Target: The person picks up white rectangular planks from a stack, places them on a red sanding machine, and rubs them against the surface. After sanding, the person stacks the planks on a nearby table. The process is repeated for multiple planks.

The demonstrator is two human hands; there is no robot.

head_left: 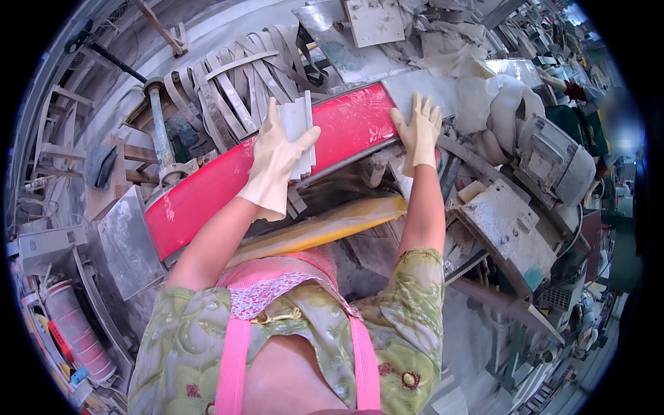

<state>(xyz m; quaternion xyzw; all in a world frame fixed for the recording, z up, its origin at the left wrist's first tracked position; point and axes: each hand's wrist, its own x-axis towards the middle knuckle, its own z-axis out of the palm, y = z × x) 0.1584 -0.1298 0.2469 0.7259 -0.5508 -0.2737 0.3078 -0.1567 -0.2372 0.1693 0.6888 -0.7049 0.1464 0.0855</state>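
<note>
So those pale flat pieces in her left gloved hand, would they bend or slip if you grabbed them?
The pale flat pieces look stiff: they stand straight above the left hand without sagging. They seem thin, so probably light, perhaps brittle. Several sit stacked and dusty, so they might slide apart in a loose grip.

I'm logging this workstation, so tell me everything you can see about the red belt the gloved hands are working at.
The red belt is a long, wide, smooth band, glossy with pale dust smears, running diagonally from lower left to upper right across the machine. It curves over at its lower left end. The left hand, in a cream glove, presses a stack of thin white pieces against it in a grip; the gloved right hand lies flat at its upper right end. A yellow guard sits below.
</note>
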